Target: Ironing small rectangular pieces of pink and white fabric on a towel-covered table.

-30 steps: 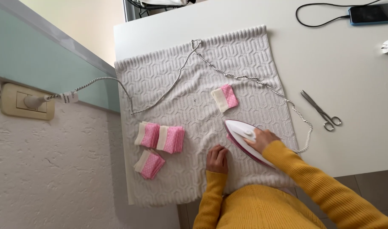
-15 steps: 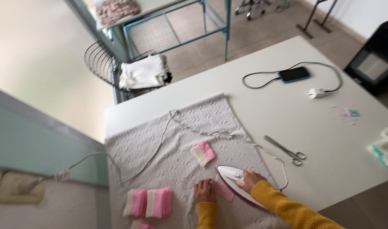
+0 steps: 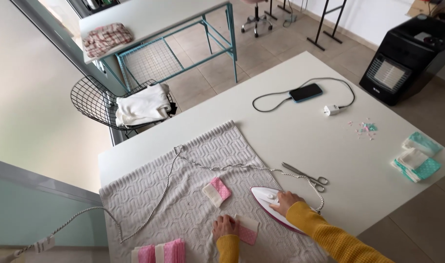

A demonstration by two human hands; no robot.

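My right hand (image 3: 283, 200) grips the handle of a white and magenta iron (image 3: 266, 198) that rests on a grey textured towel (image 3: 193, 165) spread over the white table (image 3: 300, 131). My left hand (image 3: 225, 226) presses flat on a small pink and white folded cloth (image 3: 247, 229) just left of the iron. A second pink and white cloth (image 3: 216, 190) lies a little farther up the towel. A stack of folded pink and white cloths (image 3: 160, 253) sits at the towel's near left edge. The iron's braided cord (image 3: 169, 182) loops across the towel.
Scissors (image 3: 307, 177) lie right of the iron. A phone (image 3: 305, 92) with its cable and a charger sits farther back. Teal and white folded cloths (image 3: 416, 158) rest at the table's right edge. A wire chair (image 3: 103, 104), a teal-framed table and a black heater (image 3: 405, 58) stand beyond.
The view has tilted upward, showing more of the room. My left hand has moved right onto a small pink and white cloth beside the iron; the right hand stays on the iron.
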